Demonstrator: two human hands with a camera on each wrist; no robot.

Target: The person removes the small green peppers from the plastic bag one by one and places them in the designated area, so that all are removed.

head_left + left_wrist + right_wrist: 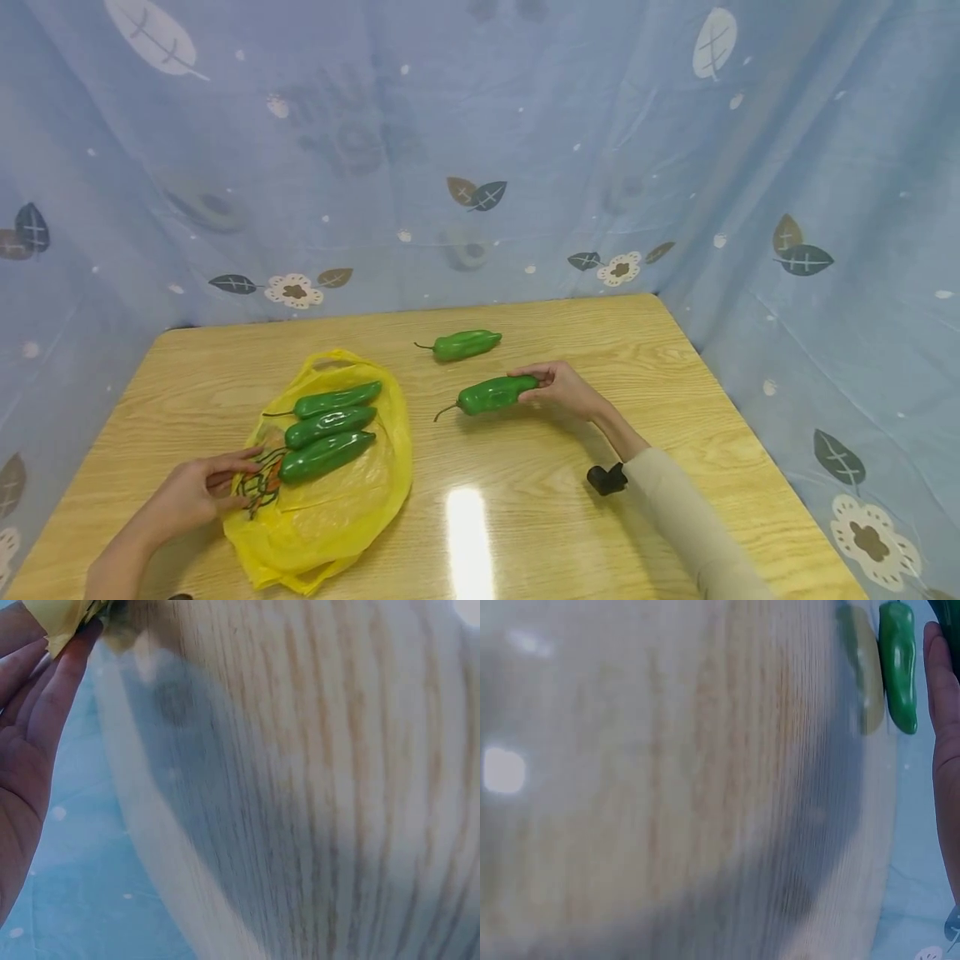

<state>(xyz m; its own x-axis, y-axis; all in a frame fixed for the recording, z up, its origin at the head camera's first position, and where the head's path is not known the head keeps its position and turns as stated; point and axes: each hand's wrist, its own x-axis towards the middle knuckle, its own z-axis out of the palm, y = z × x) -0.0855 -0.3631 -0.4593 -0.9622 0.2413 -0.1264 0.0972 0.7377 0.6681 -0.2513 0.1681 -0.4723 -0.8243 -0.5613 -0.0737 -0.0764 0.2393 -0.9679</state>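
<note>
My right hand [558, 390] grips a long green pepper [491, 395] by its tapered end, the thin stem pointing left. Behind it, another green pepper [467, 344] lies on the table; the right wrist view also shows this pepper [898, 667]. To the left a yellow plastic bag [393, 492] is spread out, with three green peppers [330, 427] side by side on it. At the bag's left edge, my left hand [187, 496] pinches the plastic beside a printed patch. A bit of yellow bag [64, 619] shows between the fingers in the left wrist view.
The wooden table [570, 533] carries a bright light reflection near its front middle. A blue patterned curtain [405, 150] hangs along the back and both sides. By the right forearm a small black object [606, 479] is visible, perhaps part of a wrist strap.
</note>
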